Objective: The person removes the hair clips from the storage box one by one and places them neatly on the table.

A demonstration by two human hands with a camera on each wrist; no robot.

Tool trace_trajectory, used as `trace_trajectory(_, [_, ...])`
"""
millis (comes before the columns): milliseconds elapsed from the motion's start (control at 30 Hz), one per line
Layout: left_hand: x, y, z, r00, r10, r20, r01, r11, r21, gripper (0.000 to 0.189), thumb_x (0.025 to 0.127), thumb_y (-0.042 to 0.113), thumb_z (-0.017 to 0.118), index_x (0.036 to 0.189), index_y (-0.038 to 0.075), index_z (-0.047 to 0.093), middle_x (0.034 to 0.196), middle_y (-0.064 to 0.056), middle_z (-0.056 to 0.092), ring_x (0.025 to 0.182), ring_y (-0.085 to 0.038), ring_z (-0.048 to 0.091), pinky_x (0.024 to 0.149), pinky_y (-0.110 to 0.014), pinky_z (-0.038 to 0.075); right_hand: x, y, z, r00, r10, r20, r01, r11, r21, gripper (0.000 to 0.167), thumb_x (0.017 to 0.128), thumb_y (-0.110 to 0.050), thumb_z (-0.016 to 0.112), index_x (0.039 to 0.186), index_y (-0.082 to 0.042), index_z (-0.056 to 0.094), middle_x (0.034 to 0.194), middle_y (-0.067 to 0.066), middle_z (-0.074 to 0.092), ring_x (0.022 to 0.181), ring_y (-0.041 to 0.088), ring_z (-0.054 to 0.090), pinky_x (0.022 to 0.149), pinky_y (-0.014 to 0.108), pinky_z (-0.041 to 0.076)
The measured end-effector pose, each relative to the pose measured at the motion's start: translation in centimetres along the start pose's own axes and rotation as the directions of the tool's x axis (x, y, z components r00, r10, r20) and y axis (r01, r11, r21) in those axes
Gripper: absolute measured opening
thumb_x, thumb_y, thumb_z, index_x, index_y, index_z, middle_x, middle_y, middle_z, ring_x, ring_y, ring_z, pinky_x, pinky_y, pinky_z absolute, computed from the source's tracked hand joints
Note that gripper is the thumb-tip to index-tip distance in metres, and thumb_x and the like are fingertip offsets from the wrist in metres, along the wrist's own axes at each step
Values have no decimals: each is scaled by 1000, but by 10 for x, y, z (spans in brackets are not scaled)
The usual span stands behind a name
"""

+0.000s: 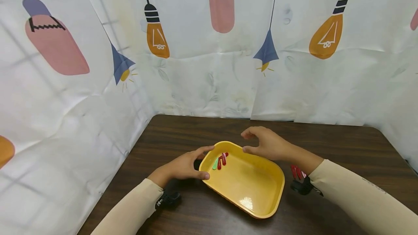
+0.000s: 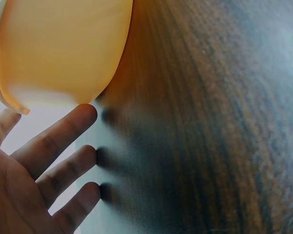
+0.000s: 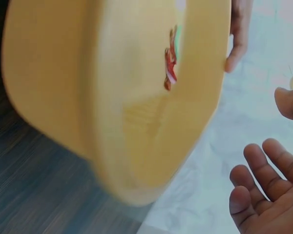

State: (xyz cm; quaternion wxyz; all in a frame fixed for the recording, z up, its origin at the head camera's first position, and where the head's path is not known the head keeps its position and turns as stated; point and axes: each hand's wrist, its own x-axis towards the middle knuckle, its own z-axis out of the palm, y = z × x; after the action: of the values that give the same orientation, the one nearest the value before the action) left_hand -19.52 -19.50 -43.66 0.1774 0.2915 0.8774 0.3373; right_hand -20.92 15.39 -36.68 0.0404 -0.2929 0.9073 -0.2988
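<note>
A yellow plastic tray (image 1: 245, 173) lies at a slant on the table, between the two hands. My left hand (image 1: 186, 164) holds its left end, thumb over the near part of the rim and index finger at the far part; the other fingers (image 2: 66, 170) spread below, close to the tabletop. Several small hair clips (image 1: 221, 160), red and green, lie inside the tray near that end. Beyond the tray's far rim hovers my right hand (image 1: 266, 142), its fingers loosely bent with nothing between them. The right wrist view shows these fingers (image 3: 263, 170) apart from the tray.
Several more red and pink clips (image 1: 296, 172) lie on the dark wooden table (image 1: 189, 130) to the right of the tray, partly hidden by the right forearm. A white patterned cloth (image 1: 202, 82) hangs behind the table and along its left side.
</note>
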Motion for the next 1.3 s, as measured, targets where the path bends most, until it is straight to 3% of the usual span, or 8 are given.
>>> trace_trajectory(267, [1, -1, 0, 1000, 15, 14, -14, 1000, -25, 92, 87, 44, 81, 160, 44, 25, 127, 12, 65, 122, -16, 58, 107, -60, 38, 12, -8, 7, 1000, -6, 8, 6, 999, 32, 45, 92, -37, 79, 128, -14, 65, 125, 0, 65, 119, 25, 61, 100, 48, 50])
trace_trajectory(900, [0, 0, 0, 1000, 4, 20, -3, 999, -33, 90, 88, 46, 79, 159, 46, 24, 128, 14, 64, 123, -17, 57, 106, -60, 40, 32, -23, 30, 998, -32, 54, 29, 998, 59, 44, 95, -35, 75, 130, -10, 63, 124, 2, 65, 114, 22, 62, 98, 43, 51])
trace_trajectory(1300, [1, 1, 1, 1000, -7, 15, 7, 1000, -8, 90, 88, 49, 79, 158, 50, 23, 129, 13, 64, 123, -18, 58, 104, -59, 42, 38, -31, 50, 991, -67, 119, 54, 993, 107, 41, 95, -32, 75, 128, -10, 63, 109, -2, 67, 100, 17, 64, 87, 35, 53])
